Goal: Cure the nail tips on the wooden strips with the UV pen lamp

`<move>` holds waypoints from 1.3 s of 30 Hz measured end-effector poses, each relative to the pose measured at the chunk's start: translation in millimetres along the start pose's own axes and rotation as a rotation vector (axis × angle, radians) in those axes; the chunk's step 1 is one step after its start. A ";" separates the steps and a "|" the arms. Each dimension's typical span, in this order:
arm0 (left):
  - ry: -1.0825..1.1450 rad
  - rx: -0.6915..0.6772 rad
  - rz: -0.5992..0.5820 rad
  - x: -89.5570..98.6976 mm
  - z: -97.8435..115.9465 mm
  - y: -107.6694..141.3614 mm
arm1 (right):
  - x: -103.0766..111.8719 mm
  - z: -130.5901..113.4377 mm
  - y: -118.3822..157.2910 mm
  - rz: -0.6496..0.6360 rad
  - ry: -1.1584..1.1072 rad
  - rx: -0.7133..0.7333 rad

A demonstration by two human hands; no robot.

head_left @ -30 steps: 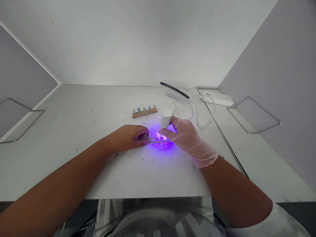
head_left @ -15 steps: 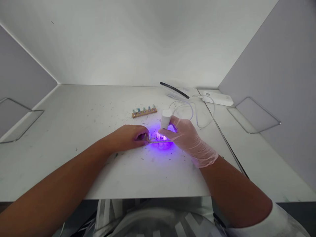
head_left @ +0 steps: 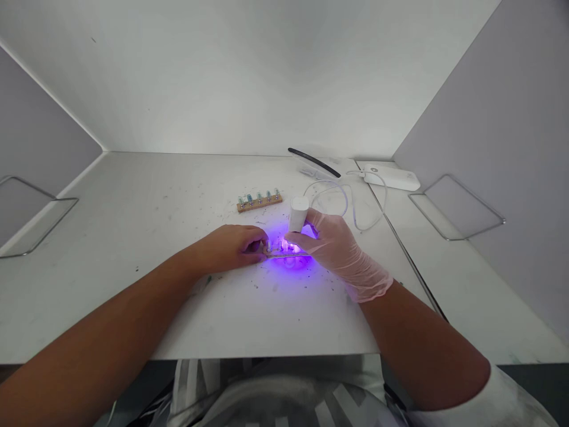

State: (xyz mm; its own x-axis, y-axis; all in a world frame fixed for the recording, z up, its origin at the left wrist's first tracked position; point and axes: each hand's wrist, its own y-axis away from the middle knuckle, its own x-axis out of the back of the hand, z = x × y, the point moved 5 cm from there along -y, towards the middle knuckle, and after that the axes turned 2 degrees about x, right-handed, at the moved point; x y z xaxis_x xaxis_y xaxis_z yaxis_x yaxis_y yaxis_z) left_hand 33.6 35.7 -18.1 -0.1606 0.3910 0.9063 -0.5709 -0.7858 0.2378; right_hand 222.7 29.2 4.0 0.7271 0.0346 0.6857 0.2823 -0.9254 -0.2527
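Observation:
My gloved right hand grips a white UV lamp, which casts a bright violet glow downward. Under the lamp lies a narrow strip-shaped holder with small upright pieces on it, lit violet and partly washed out by the light. My bare left hand pinches the left end of that holder. Behind my hands, a second wooden strip carries a row of several small greenish-blue nail tips standing upright. The holder's right part is hidden by my right hand.
A white power bank lies at the back right, with a thin white cable looping toward the lamp. A black curved bar lies near the back wall. Wire frames stand at left and right.

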 end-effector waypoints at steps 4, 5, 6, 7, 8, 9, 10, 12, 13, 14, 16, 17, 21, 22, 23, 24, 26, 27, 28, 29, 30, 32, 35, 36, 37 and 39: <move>-0.005 0.007 -0.006 0.2 0.3 -0.1 | 0.0 0.1 -0.4 -0.002 0.002 0.003; -0.008 0.007 -0.006 0.2 0.2 -0.2 | -0.1 0.3 -0.5 -0.002 0.002 0.002; -0.010 0.007 -0.006 0.1 0.1 -0.2 | -0.1 0.4 -0.7 -0.001 0.003 0.002; -0.010 0.008 -0.005 -0.1 -0.2 -0.3 | -0.1 0.5 -0.9 0.003 0.004 0.002; -0.009 0.009 -0.005 -0.3 -0.6 -0.3 | -0.1 0.4 -1.0 0.006 0.005 0.004; -0.007 0.010 -0.005 -0.6 -1.1 -0.3 | -0.1 0.3 -1.0 0.007 0.007 0.005; -0.006 0.010 -0.005 -0.9 -1.5 -0.2 | -0.2 0.3 -1.0 0.007 0.008 0.004; -0.006 0.006 -0.002 -1.1 -1.9 -0.1 | -0.5 0.2 -0.9 0.004 0.008 0.001; -0.008 0.004 -0.001 -1.1 -1.9 0.0 | -0.4 0.1 -0.8 0.005 0.006 0.000; -0.012 0.002 0.001 -0.9 -1.8 0.0 | -0.4 -0.1 -0.6 0.005 0.004 0.000; -0.013 -0.002 0.001 -0.5 -1.1 0.0 | -0.1 -0.6 -0.4 0.008 0.003 0.004; -0.011 -0.003 0.001 -0.2 -0.7 0.0 | 0.0 -0.7 -0.3 0.009 0.005 0.006; -0.006 0.006 0.001 0.5 0.5 -0.1 | 0.0 0.2 -0.6 0.008 0.015 0.003; -0.007 0.013 0.002 0.5 0.4 -0.1 | -0.2 0.4 -0.7 0.005 0.013 0.005; -0.006 0.018 0.001 0.3 0.3 0.0 | -0.3 0.4 -0.8 0.003 0.010 0.009; -0.005 0.021 -0.001 0.1 0.2 0.1 | -0.4 0.4 -0.9 0.001 0.007 0.014; -0.007 0.019 -0.003 -0.2 0.0 0.3 | -0.4 0.1 -0.7 0.000 0.001 0.016; -0.010 0.017 -0.004 -0.4 0.0 0.4 | -0.2 0.0 -0.6 0.001 -0.001 0.011; -0.013 0.016 -0.004 -0.5 -0.2 0.4 | -0.1 -0.1 -0.3 0.001 -0.003 0.005; -0.015 0.015 -0.003 -0.5 -0.3 0.4 | 0.0 -0.2 -0.1 0.001 -0.005 -0.001; -0.016 0.015 -0.001 -0.5 -0.4 0.3 | 0.1 -0.5 0.0 0.001 -0.005 -0.004; -0.015 0.015 0.002 -0.5 -0.5 0.1 | 0.1 -0.8 -0.1 0.001 -0.003 -0.005; -0.015 0.010 0.001 -0.6 -0.4 -0.1 | -0.2 -0.1 -0.6 -0.002 -0.002 -0.008; -0.018 0.008 0.001 -0.7 -0.3 -0.2 | -0.4 0.2 -0.7 -0.003 -0.002 -0.010; -0.020 0.005 0.001 -0.7 -0.4 -0.2 | -0.5 0.5 -0.8 -0.004 -0.002 -0.012; -0.019 0.002 0.001 -0.7 -0.5 -0.4 | -0.5 0.6 -0.8 -0.002 -0.002 -0.012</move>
State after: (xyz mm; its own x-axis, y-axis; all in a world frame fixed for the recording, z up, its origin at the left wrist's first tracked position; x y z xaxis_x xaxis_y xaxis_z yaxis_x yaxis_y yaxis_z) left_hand 33.6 36.0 -18.9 -0.1459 0.3813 0.9128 -0.5694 -0.7869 0.2377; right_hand 222.4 30.1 3.4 0.7279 0.0373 0.6846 0.2763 -0.9298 -0.2431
